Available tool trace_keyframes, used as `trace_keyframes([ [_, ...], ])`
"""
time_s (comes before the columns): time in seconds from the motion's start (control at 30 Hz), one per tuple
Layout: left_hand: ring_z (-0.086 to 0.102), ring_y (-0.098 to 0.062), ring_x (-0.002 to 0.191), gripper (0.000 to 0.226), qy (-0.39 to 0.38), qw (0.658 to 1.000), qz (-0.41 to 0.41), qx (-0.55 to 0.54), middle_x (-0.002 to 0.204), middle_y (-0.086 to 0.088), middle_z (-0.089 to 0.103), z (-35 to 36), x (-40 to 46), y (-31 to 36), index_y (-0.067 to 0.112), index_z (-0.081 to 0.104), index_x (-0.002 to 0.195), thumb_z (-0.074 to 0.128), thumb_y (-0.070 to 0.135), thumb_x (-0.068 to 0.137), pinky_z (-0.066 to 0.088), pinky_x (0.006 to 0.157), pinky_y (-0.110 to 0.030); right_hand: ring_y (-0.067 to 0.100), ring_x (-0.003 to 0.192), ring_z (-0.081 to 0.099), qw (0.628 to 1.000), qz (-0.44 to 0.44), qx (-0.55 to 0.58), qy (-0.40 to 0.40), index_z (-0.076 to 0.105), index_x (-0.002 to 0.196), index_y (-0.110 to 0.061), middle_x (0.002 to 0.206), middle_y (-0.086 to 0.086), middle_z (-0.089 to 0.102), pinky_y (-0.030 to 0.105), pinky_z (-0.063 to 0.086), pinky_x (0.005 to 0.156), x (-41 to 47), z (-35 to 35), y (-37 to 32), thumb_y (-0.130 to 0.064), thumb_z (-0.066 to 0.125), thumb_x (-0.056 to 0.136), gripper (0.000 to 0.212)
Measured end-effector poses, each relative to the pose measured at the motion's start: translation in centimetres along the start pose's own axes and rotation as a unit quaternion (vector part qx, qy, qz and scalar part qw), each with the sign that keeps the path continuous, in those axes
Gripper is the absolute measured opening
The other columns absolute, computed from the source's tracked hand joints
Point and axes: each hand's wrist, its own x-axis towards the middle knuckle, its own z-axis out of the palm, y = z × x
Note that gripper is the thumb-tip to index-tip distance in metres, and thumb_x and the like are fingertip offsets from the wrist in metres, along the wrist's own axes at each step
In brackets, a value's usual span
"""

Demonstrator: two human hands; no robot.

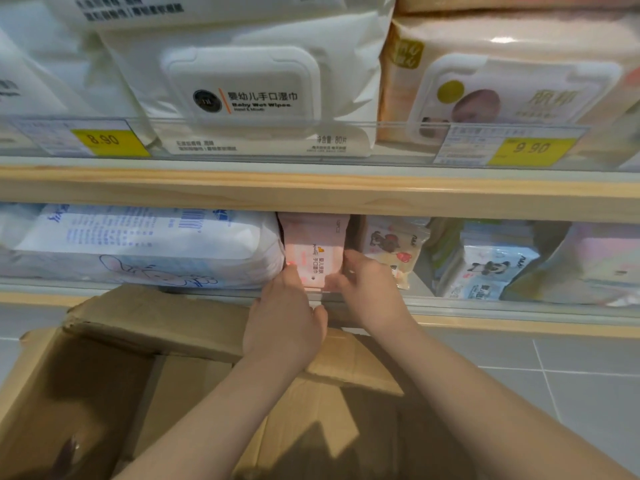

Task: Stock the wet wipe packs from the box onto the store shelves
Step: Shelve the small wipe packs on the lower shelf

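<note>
Left hand (285, 320): fingers (289, 277) reach up and lie against the left edge of the pink wipe pack (317, 259), thumb tucked at the pack's lower front. Right hand (370, 292): fingers (358, 261) curl round the right edge of the same pack, so that the pack is held between both hands.

The pink wipe pack stands upright on the lower shelf (519, 311), behind its clear front rail. At 9 o'clock from the pack, touching it, lies a large white-and-blue pack (138, 244). At 3 o'clock stands a small cartoon-printed pack (391, 247), then a panda-printed pack (491, 268).

At 12 o'clock, on the upper shelf (311, 192), stands a large white pack with a lid (242, 88), with yellow price tags (104, 140) on the rail.

At 6 o'clock, beneath both forearms, the cardboard box (104, 375) stands open on the tiled floor (571, 375).
</note>
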Motion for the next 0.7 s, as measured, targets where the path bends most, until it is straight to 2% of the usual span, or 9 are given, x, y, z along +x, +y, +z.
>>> trace_keyframes([
  [0.1,0.035,-0.017,0.123,0.054,0.056,0.995,0.079,0.004,0.132,-0.002,0.042,-0.3,-1.1,0.9,0.015,0.034,0.135,0.056,0.028,0.088,0.033,0.102,-0.027,0.019,0.094,0.064,0.998,-0.022,-0.026,0.056,0.063,0.114,-0.012,0.106,0.003,0.067,0.021,0.045,0.077,-2.2,-2.9,0.9,-0.01,0.058,0.089,0.026],
  [0.2,0.029,-0.013,0.132,0.057,0.013,0.987,0.15,-0.05,0.142,0.0,0.035,0.5,-1.4,3.4,0.018,0.025,0.143,0.051,0.023,0.092,0.023,0.107,-0.022,0.022,0.096,0.061,0.991,-0.02,-0.033,0.128,0.062,0.112,-0.006,0.113,0.007,0.056,0.021,0.043,0.083,-3.7,-5.0,2.7,-0.002,0.053,0.09,0.025],
  [0.27,0.02,-0.014,0.14,0.07,-0.057,0.984,0.139,-0.093,0.153,0.0,0.023,1.7,-0.7,5.1,0.017,0.008,0.15,0.05,0.018,0.093,0.018,0.112,-0.023,0.023,0.104,0.059,0.992,-0.004,-0.024,0.121,0.06,0.116,-0.005,0.123,0.008,0.05,0.02,0.043,0.088,-4.0,-5.1,3.6,0.0,0.051,0.09,0.028],
  [0.33,0.014,-0.018,0.144,0.082,-0.104,0.982,0.114,-0.111,0.157,-0.005,0.012,2.9,0.4,6.4,0.014,-0.008,0.149,0.051,0.014,0.092,0.017,0.116,-0.028,0.023,0.116,0.055,0.995,-0.003,-0.008,0.101,0.056,0.123,-0.006,0.134,0.007,0.047,0.026,0.043,0.099,-4.0,-4.7,4.0,0.003,0.048,0.09,0.035],
  [0.4,0.024,-0.025,0.14,0.083,-0.119,0.984,0.092,-0.1,0.155,-0.011,0.018,3.6,1.6,6.8,0.012,-0.007,0.149,0.052,0.012,0.09,0.027,0.113,-0.034,0.018,0.122,0.051,0.996,-0.018,0.011,0.09,0.052,0.13,-0.009,0.134,0.004,0.05,0.023,0.039,0.103,-3.6,-4.5,4.1,0.005,0.046,0.089,0.043],
  [0.5,0.043,-0.029,0.121,0.072,-0.098,0.989,0.075,-0.084,0.134,-0.015,0.042,4.0,2.6,7.1,0.009,0.011,0.144,0.054,0.011,0.086,0.04,0.102,-0.04,0.015,0.118,0.052,0.996,-0.016,0.022,0.085,0.05,0.13,-0.01,0.128,0.003,0.055,0.009,0.034,0.09,-2.6,-4.8,4.4,0.006,0.044,0.089,0.044],
  [0.63,0.045,-0.031,0.118,0.074,-0.088,0.991,0.08,-0.06,0.128,-0.015,0.042,4.6,2.4,6.8,0.011,0.009,0.144,0.055,0.011,0.086,0.042,0.1,-0.042,0.009,0.096,0.054,0.997,-0.017,0.029,0.066,0.05,0.124,-0.009,0.107,-0.002,0.057,-0.001,0.036,0.069,-2.4,-5.4,4.7,0.007,0.043,0.089,0.04],
  [0.7,0.046,-0.031,0.117,0.075,-0.084,0.992,0.08,-0.056,0.127,-0.015,0.043,4.7,2.4,6.9,0.012,0.008,0.145,0.055,0.01,0.087,0.043,0.098,-0.041,0.007,0.09,0.051,0.998,-0.015,0.025,0.062,0.05,0.123,-0.009,0.105,-0.001,0.058,-0.004,0.036,0.065,-2.2,-5.6,4.7,0.006,0.043,0.089,0.038],
])
